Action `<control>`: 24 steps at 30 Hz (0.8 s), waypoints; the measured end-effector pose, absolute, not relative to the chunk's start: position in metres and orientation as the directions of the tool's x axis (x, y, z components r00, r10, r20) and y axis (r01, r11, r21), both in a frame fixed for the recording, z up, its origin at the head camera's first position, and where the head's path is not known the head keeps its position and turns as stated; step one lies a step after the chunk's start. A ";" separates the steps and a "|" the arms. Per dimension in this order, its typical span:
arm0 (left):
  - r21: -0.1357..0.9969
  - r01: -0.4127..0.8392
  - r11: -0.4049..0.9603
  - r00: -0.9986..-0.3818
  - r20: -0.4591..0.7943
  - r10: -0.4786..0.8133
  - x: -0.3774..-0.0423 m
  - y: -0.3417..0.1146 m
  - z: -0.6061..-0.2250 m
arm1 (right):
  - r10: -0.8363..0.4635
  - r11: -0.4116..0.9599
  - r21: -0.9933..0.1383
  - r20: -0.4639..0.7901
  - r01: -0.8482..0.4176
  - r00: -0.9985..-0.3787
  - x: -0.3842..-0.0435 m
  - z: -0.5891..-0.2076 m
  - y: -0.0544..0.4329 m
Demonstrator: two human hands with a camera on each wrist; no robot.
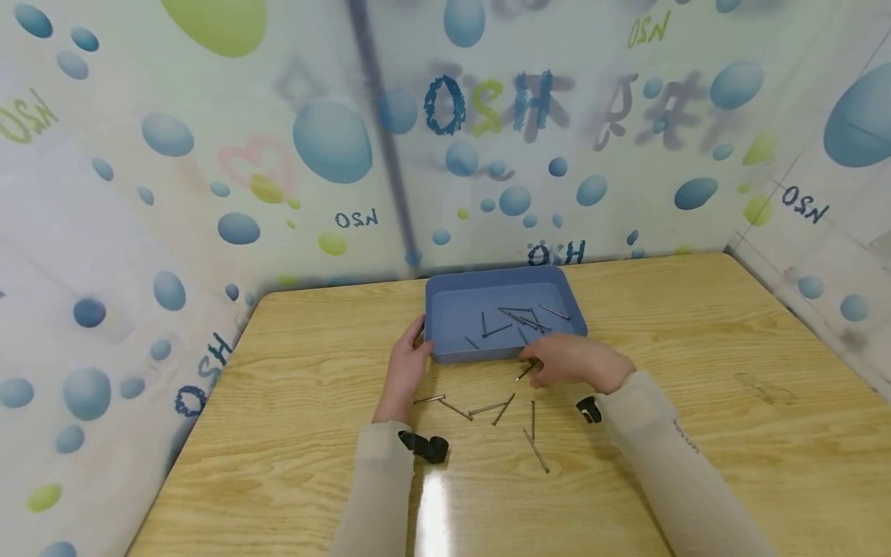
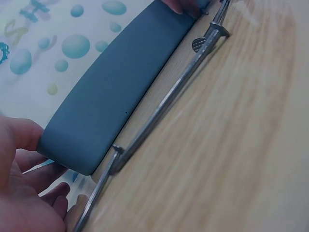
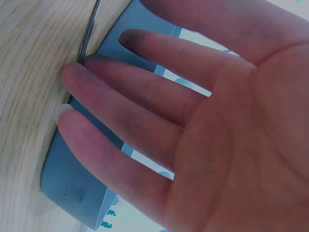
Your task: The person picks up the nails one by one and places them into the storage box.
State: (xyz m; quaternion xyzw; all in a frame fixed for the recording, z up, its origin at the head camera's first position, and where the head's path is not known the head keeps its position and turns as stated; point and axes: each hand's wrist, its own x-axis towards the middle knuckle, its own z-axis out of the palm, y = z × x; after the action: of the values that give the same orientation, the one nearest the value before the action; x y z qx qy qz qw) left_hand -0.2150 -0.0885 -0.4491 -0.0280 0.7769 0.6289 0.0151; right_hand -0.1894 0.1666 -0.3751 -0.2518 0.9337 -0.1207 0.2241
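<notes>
In the head view a blue tray [image 1: 445, 357] lies on the table, with several steel nails [image 1: 497, 330] scattered inside. My left hand [image 1: 406, 367] grips its near left corner, thumb at the front and fingers round the side; the left wrist view shows this hold on the tray [image 2: 111, 96]. My right hand [image 1: 571, 361] is at the tray's near right side. A nail [image 1: 527, 371] shows under its fingers. In the right wrist view those fingers are fairly straight, and a nail [image 3: 90, 34] meets the middle and ring fingertips.
Several loose nails [image 1: 487, 408] lie on the wooden table [image 1: 306, 387] between the forearms, in front of the tray. Black straps [image 1: 426, 446] sit at both wrists. A printed curtain [image 1: 334, 209] hangs behind the table and at both sides.
</notes>
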 end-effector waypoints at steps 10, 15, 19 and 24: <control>0.978 -0.065 0.197 -0.998 -0.062 -0.020 -0.214 -0.089 -0.449 | -0.525 0.848 -0.290 -0.337 -0.444 -0.782 -0.190 -0.380 0.166; 0.979 -0.072 0.189 -0.997 -0.070 -0.015 -0.212 -0.090 -0.448 | -0.537 0.840 -0.286 -0.317 -0.461 -0.781 -0.190 -0.381 0.166; 0.981 -0.088 0.174 -0.996 -0.089 0.000 -0.209 -0.090 -0.440 | -0.543 0.837 -0.268 -0.299 -0.476 -0.785 -0.190 -0.383 0.166; 0.981 -0.084 0.173 -0.996 -0.088 0.013 -0.201 -0.086 -0.426 | -0.547 0.834 -0.260 -0.279 -0.486 -0.790 -0.188 -0.382 0.167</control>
State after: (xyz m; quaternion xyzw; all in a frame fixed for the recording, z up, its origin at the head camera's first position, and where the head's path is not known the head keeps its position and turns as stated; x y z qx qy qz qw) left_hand -0.2006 -0.0863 -0.4256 -0.0235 0.7648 0.6427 0.0377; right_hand -0.1884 0.1666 -0.3819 -0.2742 0.9419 -0.0874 0.1734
